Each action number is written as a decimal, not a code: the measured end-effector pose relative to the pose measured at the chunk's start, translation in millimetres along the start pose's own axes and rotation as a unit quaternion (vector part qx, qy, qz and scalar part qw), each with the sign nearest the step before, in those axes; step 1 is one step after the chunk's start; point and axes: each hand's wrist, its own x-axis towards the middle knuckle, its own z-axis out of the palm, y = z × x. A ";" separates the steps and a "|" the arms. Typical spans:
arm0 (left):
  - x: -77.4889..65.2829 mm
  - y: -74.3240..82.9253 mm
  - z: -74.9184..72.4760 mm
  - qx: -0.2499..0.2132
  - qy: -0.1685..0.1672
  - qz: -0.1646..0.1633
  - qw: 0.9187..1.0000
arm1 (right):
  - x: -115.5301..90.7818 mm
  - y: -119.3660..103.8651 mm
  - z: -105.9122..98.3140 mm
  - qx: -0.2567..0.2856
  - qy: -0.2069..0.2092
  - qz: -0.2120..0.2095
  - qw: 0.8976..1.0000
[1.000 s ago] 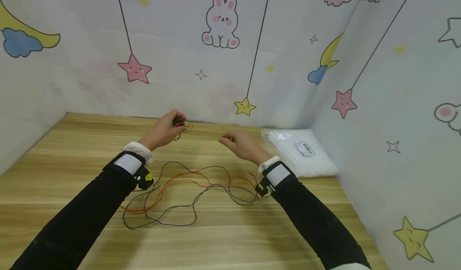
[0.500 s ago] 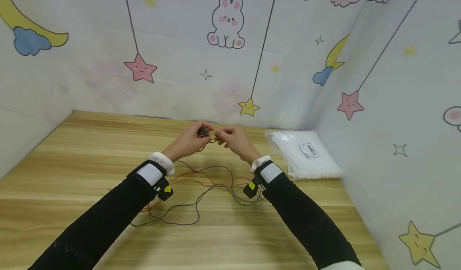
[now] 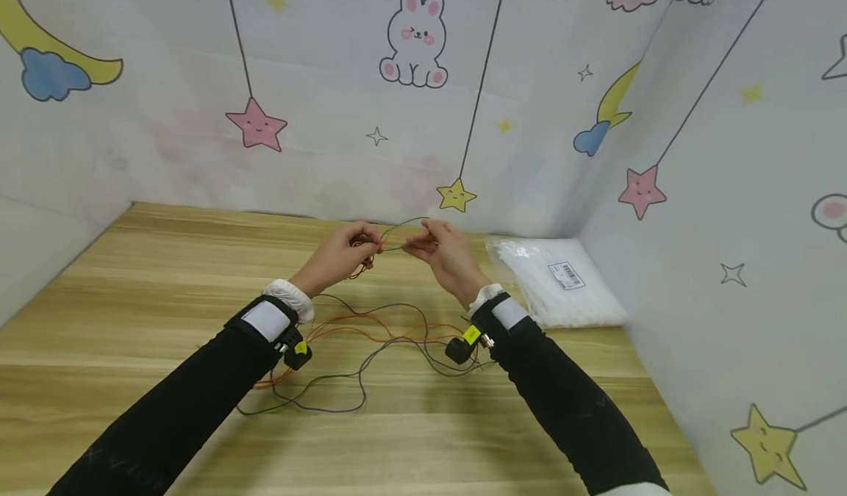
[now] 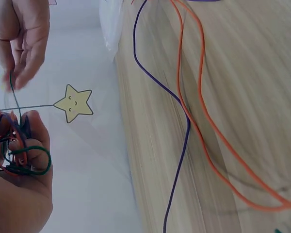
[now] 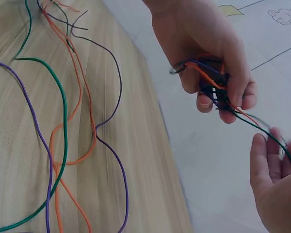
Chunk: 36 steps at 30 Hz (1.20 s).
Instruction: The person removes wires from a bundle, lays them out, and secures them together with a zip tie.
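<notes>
In the head view, my left hand (image 3: 337, 257) grips a small bundle of coiled wires (image 5: 208, 73) over the back of the table. Orange, purple and green strands show between its curled fingers. A green wire (image 5: 262, 130) runs from this bundle to my right hand (image 3: 450, 262), arching slightly between the two. The right hand holds that wire at its fingers, which are only lightly bent. Longer loose wires lie below the hands, among them an orange wire (image 4: 201, 73), a purple wire (image 4: 137, 53) and a thicker-looking green wire (image 5: 64, 107).
A clear plastic package (image 3: 576, 294) of white contents, with a barcode label, lies at the back right of the wooden table (image 3: 410, 448). White cloth walls (image 3: 317, 173) with printed stars and rabbits enclose the back and sides.
My left hand has moved right with the bundle, and the hands have come close together. The right hand has taken the green wire and drawn a loop of it out, turning its palm toward the left.
</notes>
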 end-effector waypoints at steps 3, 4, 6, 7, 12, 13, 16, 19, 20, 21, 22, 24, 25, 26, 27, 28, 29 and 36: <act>-2.4 -2.3 -3.3 0.015 -0.007 0.000 1.000 | 1.0 -5.0 -5.0 0.008 0.024 -0.021 0.999; -3.3 -2.7 -4.7 0.020 -0.012 0.001 1.000 | 1.4 -6.5 -6.7 0.009 0.031 -0.028 0.999; -4.3 -3.1 -7.6 0.038 -0.027 0.008 0.999 | 1.2 -9.2 -10.1 0.012 0.046 -0.040 0.998; -4.7 -3.3 -8.8 0.051 -0.035 0.016 0.998 | 0.8 -10.3 -11.5 0.011 0.053 -0.046 0.997; -6.3 -4.3 -16.1 0.137 -0.075 0.050 0.987 | -3.6 -15.2 -20.3 -0.021 0.091 -0.103 0.990; -7.0 -4.7 -18.4 0.155 -0.081 0.052 0.983 | -5.0 -16.7 -22.8 -0.046 0.094 -0.117 0.988; -10.0 -4.7 -29.0 0.198 -0.098 0.045 0.974 | -10.0 -23.0 -33.6 -0.146 0.092 -0.140 0.975; -14.1 -2.8 -44.5 0.230 -0.111 0.035 0.966 | -15.0 -30.0 -46.3 -0.287 0.069 -0.145 0.944; -15.4 -1.8 -49.9 0.235 -0.113 0.031 0.965 | -16.1 -31.9 -50.7 -0.343 0.058 -0.149 0.926; -16.3 -0.9 -55.1 0.241 -0.112 0.030 0.964 | -17.0 -33.4 -54.6 -0.401 0.045 -0.160 0.901; -17.3 0.6 -59.9 0.250 -0.109 0.034 0.961 | -18.2 -35.0 -57.9 -0.457 0.035 -0.176 0.871; -18.3 2.0 -68.4 0.274 -0.103 0.043 0.955 | -19.6 -36.8 -63.4 -0.552 0.029 -0.218 0.804; -18.7 2.0 -72.5 0.288 -0.099 0.047 0.951 | -20.2 -37.4 -65.4 -0.589 0.030 -0.242 0.771; -19.3 2.1 -76.1 0.299 -0.097 0.052 0.948 | -20.8 -37.9 -67.6 -0.618 0.033 -0.264 0.739; -19.8 2.0 -79.1 0.314 -0.094 0.059 0.943 | -21.1 -38.3 -69.2 -0.639 0.039 -0.281 0.715; -20.6 1.3 -82.2 0.329 -0.092 0.067 0.938 | -21.0 -38.6 -70.5 -0.656 0.046 -0.294 0.694; -21.8 1.2 -84.6 0.341 -0.090 0.071 0.933 | -20.8 -39.1 -71.2 -0.674 0.055 -0.301 0.672; -30.1 -2.3 -90.7 0.385 -0.077 0.102 0.914 | -21.7 -43.5 -68.5 -0.776 0.047 -0.311 0.547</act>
